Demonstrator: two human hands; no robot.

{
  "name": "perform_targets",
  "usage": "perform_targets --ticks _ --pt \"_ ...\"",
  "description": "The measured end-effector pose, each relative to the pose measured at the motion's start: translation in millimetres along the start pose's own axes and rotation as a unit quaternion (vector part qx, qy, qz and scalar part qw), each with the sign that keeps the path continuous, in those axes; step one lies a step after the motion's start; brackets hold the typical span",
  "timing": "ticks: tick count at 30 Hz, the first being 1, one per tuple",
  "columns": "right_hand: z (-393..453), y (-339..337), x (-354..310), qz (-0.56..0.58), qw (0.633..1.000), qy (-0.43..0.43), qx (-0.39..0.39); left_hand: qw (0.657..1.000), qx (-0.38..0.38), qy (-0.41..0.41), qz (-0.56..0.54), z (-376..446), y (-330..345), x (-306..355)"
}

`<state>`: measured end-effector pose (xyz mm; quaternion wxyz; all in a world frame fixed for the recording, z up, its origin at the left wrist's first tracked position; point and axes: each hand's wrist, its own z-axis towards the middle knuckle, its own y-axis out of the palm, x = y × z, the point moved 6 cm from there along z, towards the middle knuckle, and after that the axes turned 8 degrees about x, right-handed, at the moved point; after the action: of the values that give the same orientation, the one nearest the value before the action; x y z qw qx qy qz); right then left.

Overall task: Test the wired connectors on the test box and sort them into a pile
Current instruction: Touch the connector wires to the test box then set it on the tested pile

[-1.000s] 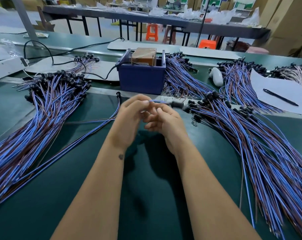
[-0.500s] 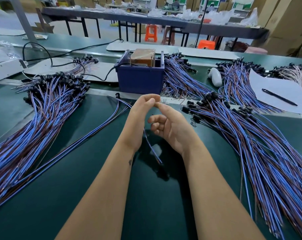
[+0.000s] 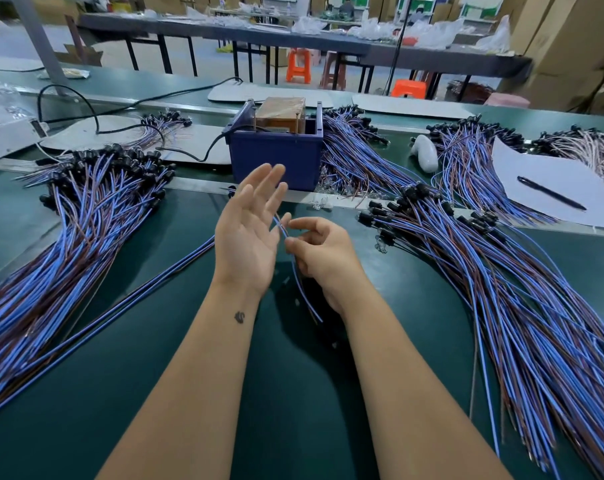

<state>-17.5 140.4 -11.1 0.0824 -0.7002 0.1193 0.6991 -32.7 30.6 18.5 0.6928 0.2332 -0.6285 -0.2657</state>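
Table: a dark green mat (image 3: 86, 393) covers the bench, with a pale metal strip crossing it just in front of the test box.
Right pile: the largest heap of blue and brown wired connectors (image 3: 501, 306) fans from black plugs near the strip down toward the near right corner.
Left pile: a second heap (image 3: 68, 244) lies left of the arms, its black plugs toward the far side, a few loose strands trailing from it toward the left wrist.
Far heaps: more bundles (image 3: 356, 157) lie just right of the box and further right beyond a white sheet of paper (image 3: 553, 188) with a black pen (image 3: 550, 198) on it.
Test box: a dark blue box (image 3: 276, 157) stands at centre behind the strip, a brown block sitting in its top and a black cable running off to its left.
Left hand: the left hand (image 3: 248, 237) is raised palm up in front of the box, fingers straight and slightly spread, holding nothing.
Right hand: the right hand (image 3: 323, 252) sits just right of the left palm, fingers curled.
Held wire: one thin blue and brown wire (image 3: 302, 289) is pinched between the right thumb and forefinger; its upper end rises just past the fingertips beside the left palm's edge, and the rest hangs below the hand toward the mat between the two wrists. Its plug cannot be made out.
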Motion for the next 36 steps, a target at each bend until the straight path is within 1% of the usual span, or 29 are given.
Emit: perform_targets --ticks 1,3,4,5,6,8,11,13,18,21,25,27,29,32,34,36 --pt "0.5 -2.5 -1.9 0.014 1.0 -0.007 0.018 0.999 0.035 0.007 0.003 2.0 -4.6 -0.7" --pt "1.0 -7.2 -5.4 0.035 0.998 -0.022 0.037 0.991 0.129 0.01 0.046 5.8 -18.1 -4.5" --pt "0.9 -8.3 -6.6 0.043 0.998 -0.029 0.035 0.982 0.169 0.006 0.079 7.5 -25.4 -7.3" --pt "0.3 -8.4 -7.8 0.048 0.998 -0.035 0.028 0.975 0.189 0.0 0.113 9.2 -29.9 -10.2" --pt "-0.9 -7.1 -9.3 0.045 0.998 -0.042 0.017 0.971 0.187 -0.009 0.145 11.5 -31.1 -13.4" --pt "-3.6 -2.1 -11.0 0.018 0.998 -0.061 -0.006 0.968 0.144 -0.015 0.204 14.5 -26.1 -20.4" --pt "-5.9 4.0 -10.0 -0.028 0.997 -0.075 -0.017 0.958 0.101 0.009 0.267 15.0 -19.9 -25.0" --pt "-5.6 3.5 -9.1 -0.027 0.998 -0.064 -0.002 0.958 0.093 0.014 0.269 14.6 -20.8 -24.3" --pt "-3.9 1.7 -7.8 0.018 0.999 -0.028 0.009 0.964 0.087 -0.029 0.249 9.2 -18.8 -22.1" --pt "-3.5 -1.0 -7.1 0.021 0.999 -0.034 0.031 0.966 0.07 -0.033 0.246 5.6 -14.2 -20.9" --pt "0.6 -8.6 -3.5 -0.022 0.993 -0.048 0.103 0.957 0.027 -0.015 0.288 3.6 -5.7 -22.7" --pt "1.1 -7.6 -4.0 -0.003 0.994 -0.045 0.1 0.954 0.016 -0.012 0.298 3.0 -2.8 -23.9" --pt "-0.3 -6.6 -7.0 -0.005 0.993 -0.065 0.094 0.95 0.013 -0.012 0.312 4.4 -4.8 -25.0" --pt "-1.0 -11.7 -12.7 -0.044 0.986 -0.106 0.12 0.945 0.014 -0.015 0.327 7.1 -9.3 -26.2" --pt "0.1 -16.0 -13.7 -0.032 0.985 -0.107 0.133 0.942 0.039 -0.013 0.333 9.5 -13.9 -25.2" --pt "0.8 -20.3 -12.8 0.004 0.986 -0.087 0.139 0.937 0.082 -0.013 0.34 13.0 -21.4 -22.5"
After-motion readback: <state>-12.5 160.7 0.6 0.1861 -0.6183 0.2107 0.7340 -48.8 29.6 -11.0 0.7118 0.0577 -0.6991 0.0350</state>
